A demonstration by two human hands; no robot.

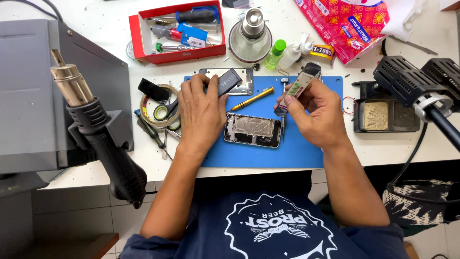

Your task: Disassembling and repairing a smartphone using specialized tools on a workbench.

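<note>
An opened phone body [252, 130] with a bare metal inside lies on the blue work mat [306, 153]. My left hand [201, 112] rests just left of it, and its fingers grip a black phone battery [225, 82] that lies over a second phone part [242, 81]. My right hand [318, 115] holds a small tube of glue [297, 86], tilted with its tip down toward the opened phone's right end. A yellow-handled screwdriver [252, 98] lies on the mat between the two hands.
A hot air gun [96, 129] hangs on a grey station at the left. Tape rolls [160, 111] lie left of the mat. At the back stand a red tool box [177, 31], a metal holder [250, 36] and small bottles [282, 52]. A soldering stand [383, 115] is on the right.
</note>
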